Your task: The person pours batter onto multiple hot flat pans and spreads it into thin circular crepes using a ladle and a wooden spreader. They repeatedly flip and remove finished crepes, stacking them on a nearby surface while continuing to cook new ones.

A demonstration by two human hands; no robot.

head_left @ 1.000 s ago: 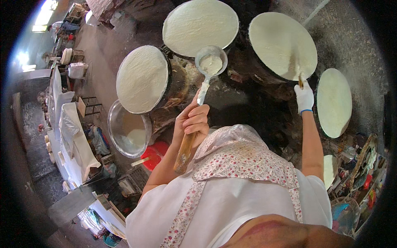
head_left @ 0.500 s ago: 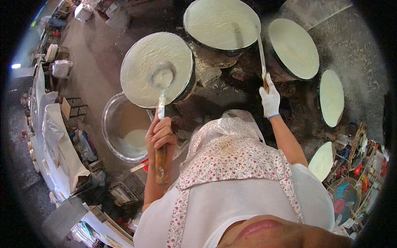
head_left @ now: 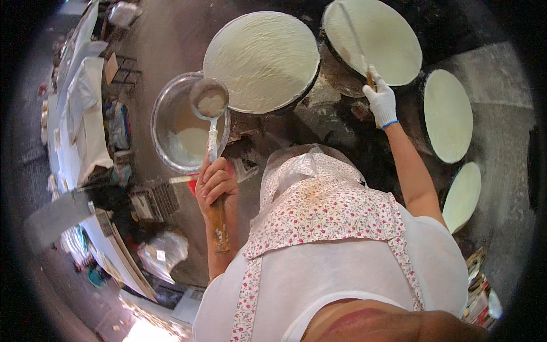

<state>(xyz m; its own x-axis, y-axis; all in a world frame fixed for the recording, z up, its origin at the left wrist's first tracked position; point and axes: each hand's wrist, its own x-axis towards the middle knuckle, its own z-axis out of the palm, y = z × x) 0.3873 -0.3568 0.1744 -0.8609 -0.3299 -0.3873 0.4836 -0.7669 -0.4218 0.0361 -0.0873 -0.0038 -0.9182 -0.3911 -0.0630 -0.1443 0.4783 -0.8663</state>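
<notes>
My bare left hand is closed round the wooden handle of a metal ladle. The ladle's round bowl, with some pale batter in it, hangs above the right part of a metal basin of pale batter. In my right hand, which wears a white glove, is the short wooden handle of a long thin spatula. Its blade reaches over the far round griddle, which is covered with a pale batter sheet. A nearer griddle bears a rippled pale sheet, just right of the ladle.
Two more round pale sheets, and a lower one, lie on the right. Below the basin is something red, beside a metal crate. A long covered table runs along the left.
The ladle has gone from above the nearer griddle to above the basin. The spatula's blade has swung left across the far griddle. The whole view has turned left.
</notes>
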